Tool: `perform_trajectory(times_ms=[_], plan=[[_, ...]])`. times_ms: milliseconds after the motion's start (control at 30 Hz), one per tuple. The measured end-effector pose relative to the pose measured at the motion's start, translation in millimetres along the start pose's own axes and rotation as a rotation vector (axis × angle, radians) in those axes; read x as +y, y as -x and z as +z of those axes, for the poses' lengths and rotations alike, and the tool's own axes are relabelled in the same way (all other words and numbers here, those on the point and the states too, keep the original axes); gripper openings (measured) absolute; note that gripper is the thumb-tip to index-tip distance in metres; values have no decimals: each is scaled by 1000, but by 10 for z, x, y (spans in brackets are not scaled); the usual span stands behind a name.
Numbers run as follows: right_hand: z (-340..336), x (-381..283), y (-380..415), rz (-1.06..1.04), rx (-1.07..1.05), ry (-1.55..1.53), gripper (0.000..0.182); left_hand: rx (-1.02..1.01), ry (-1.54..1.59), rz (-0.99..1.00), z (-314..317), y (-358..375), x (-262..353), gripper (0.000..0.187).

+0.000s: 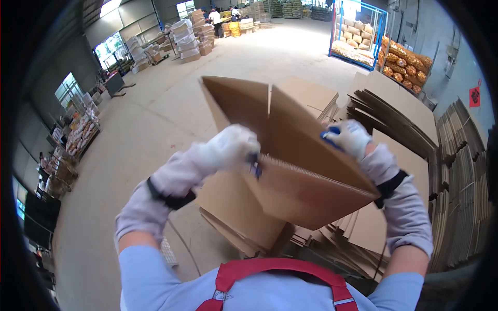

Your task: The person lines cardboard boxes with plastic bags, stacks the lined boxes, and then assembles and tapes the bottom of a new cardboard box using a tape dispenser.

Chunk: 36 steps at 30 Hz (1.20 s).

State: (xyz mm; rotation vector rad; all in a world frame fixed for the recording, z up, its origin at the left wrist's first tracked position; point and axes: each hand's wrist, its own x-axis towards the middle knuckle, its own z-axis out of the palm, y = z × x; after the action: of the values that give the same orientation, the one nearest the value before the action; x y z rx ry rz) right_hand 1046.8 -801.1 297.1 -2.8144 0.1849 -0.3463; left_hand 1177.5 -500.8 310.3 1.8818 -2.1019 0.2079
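A brown cardboard box [311,189] stands raised in front of my chest, opened out with its top flaps spread and tilted. My left hand [231,146], in a white glove with dark blue at the fingers, is closed on the box's left edge. On the far right side, my right hand [350,139], gloved the same way, grips the edge of a flap with curled fingers. The left hand is slightly blurred. Below the box, a cardboard piece [233,202] hangs down to the left; whether it belongs to the same box is hard to tell.
Flat cardboard stacks [397,111] lie to the right, with more upright sheets [461,176] along the wall. A blue metal frame [330,31] holds sacks behind, beside orange-brown filled net bags [402,65]. Wrapped stacks [184,41] and several people are far back.
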Motion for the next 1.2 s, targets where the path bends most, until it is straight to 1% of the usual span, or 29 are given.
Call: perform_trajectory(times_ms=[33, 67, 100, 133, 167, 200, 267, 333, 367, 400, 433, 467, 500, 533, 600, 667, 700, 733, 767, 833, 900, 933, 967, 1000, 1067, 1100, 1133, 1167, 1200], plan=[[-150, -2, -81, 34, -75, 37, 37, -100, 68, 21, -259, 56, 369, 24], [-300, -2, -173, 64, -154, 77, 37, -338, 267, -57, -434, 109, 660, 25], [-265, -4, -280, 59, -166, 67, 37, -496, 420, -101, -461, 194, 868, 34], [-199, -64, -386, 81, -240, 125, 40, -717, 695, -180, -375, 244, 964, 50], [-112, -153, -461, 95, -315, 187, 43, -789, 722, -295, -283, 191, 1029, 54], [4, -306, -476, 63, -283, 181, 42, -865, 744, -412, -163, 60, 1112, 59], [312, -156, -746, 29, -225, 126, 43, -835, 769, -744, 219, -225, 1145, 60], [306, -64, -850, -26, -247, 114, 43, -832, 752, -653, 394, -579, 1196, 56], [307, -12, -884, -63, -277, 109, 43, -836, 744, -662, 442, -613, 1218, 56], [299, -19, -828, -65, -278, 99, 43, -805, 696, -603, 527, -624, 1253, 54], [269, -67, -705, -162, -269, 55, 42, -770, 648, -540, 611, -650, 1238, 52], [273, -66, -615, -262, -263, 11, 42, -752, 749, -514, 645, -538, 1140, 49], [436, 4, -595, -294, -162, -20, 42, -841, 812, -614, 684, -448, 987, 47], [417, -22, -601, -298, -176, -41, 42, -938, 876, -718, 678, -383, 820, 45], [288, -153, -651, -169, -394, -6, 43, -1002, 1123, -1171, 577, -305, 599, 42], [367, -140, -682, -177, -329, -43, 41, -1137, 676, -938, 1056, -140, 129, 39], [342, -188, -686, -158, -354, -20, 42, -1471, 341, -1160, 1104, -336, 134, 47], [337, -239, -685, -147, -386, 8, 42, -1492, -36, -638, 1209, -347, 158, 56], [345, -272, -669, -144, -383, 10, 42, -1503, -44, -585, 1291, -364, 156, 57], [335, -354, -601, -139, -318, 37, 42, -1507, -71, -519, 915, -549, 287, 58], [353, -350, -619, -102, -299, 34, 42, -1150, -53, -741, 253, -672, 317, 49], [344, -348, -641, -71, -287, 4, 42, -743, -104, -464, 286, -346, -184, 47], [321, -358, -646, -104, -277, 9, 43, -469, -496, -398, -48, -268, -406, 48], [355, -373, -648, -110, -285, 19, 43, -461, -489, -408, -284, -4, -701, 48], [439, -402, -722, -151, -238, 5, 44, -390, -249, -1320, -533, 488, -1243, 41], [435, -493, -745, -52, -279, 65, 44, -404, -440, -1098, -414, 602, -1136, 36], [510, -494, -761, -144, -193, 124, 39, -436, -298, -1102, -407, 549, -932, 34], [506, -559, -808, -127, -207, 125, 40, -567, -120, -1056, -346, 526, -688, 35], [523, -646, -824, -112, -233, 128, 41, -659, 5, -801, 4, 805, -732, 36]])
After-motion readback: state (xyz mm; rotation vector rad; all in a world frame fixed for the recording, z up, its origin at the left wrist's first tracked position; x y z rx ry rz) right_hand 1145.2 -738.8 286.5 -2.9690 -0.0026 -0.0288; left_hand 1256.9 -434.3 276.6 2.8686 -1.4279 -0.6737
